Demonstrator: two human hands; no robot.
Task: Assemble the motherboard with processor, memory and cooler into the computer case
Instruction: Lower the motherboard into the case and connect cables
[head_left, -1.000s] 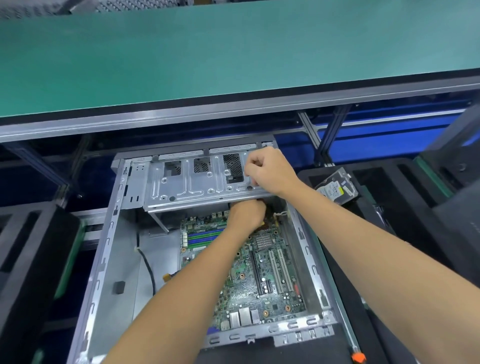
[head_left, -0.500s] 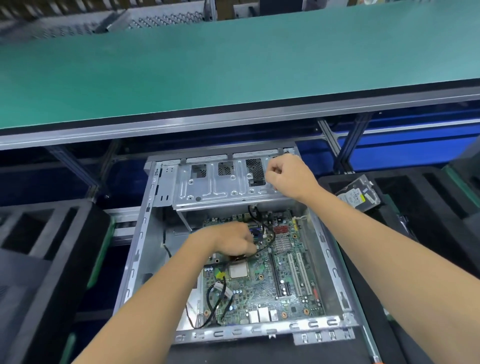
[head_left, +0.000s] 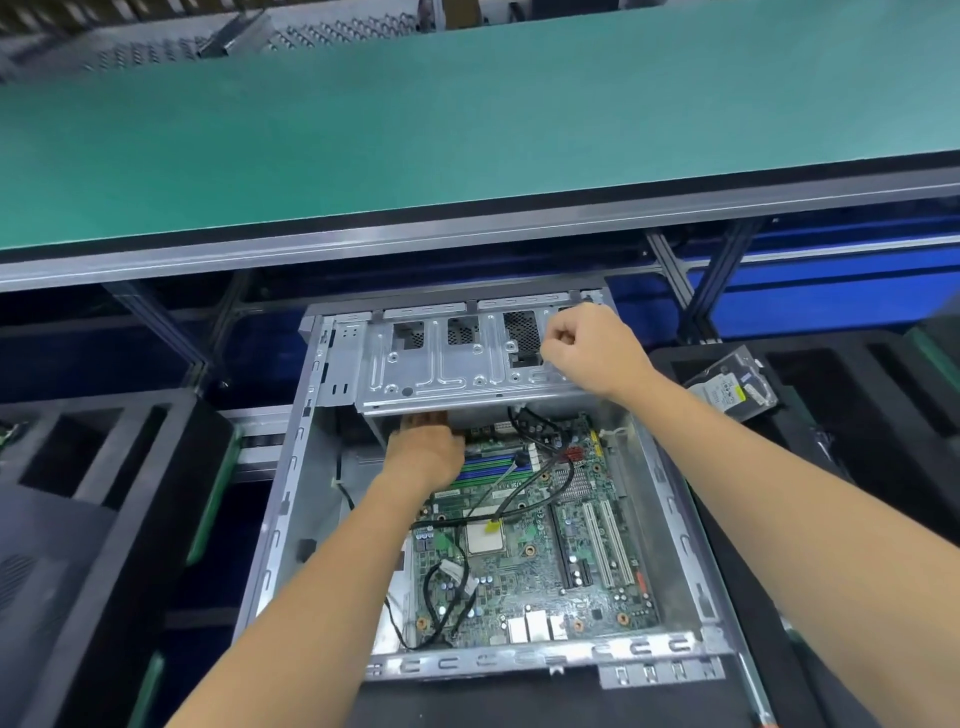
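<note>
The right hand (head_left: 589, 351) is curled in a narrow grip on the right end of the metal drive bracket (head_left: 441, 364), which is tilted up across the far end of the computer case (head_left: 291, 499). The left hand (head_left: 426, 454) is reached under that bracket's near edge; its fingertips are hidden there, so whether anything is held cannot be told. The motherboard (head_left: 530, 561) is laid flat inside the case, with the processor (head_left: 485, 538) seen as a pale square near its middle and the blue and green memory slots (head_left: 488, 467) just beside the left hand. Black cables (head_left: 540, 488) are draped across the board and over the processor, and another loop is seen at the board's near left corner. A hard drive (head_left: 730, 387) is rested in a dark foam tray (head_left: 841, 395) to the right of the case. A green tabletop (head_left: 415, 130) is stretched across the far side, cut off by the frame on both sides.
</note>
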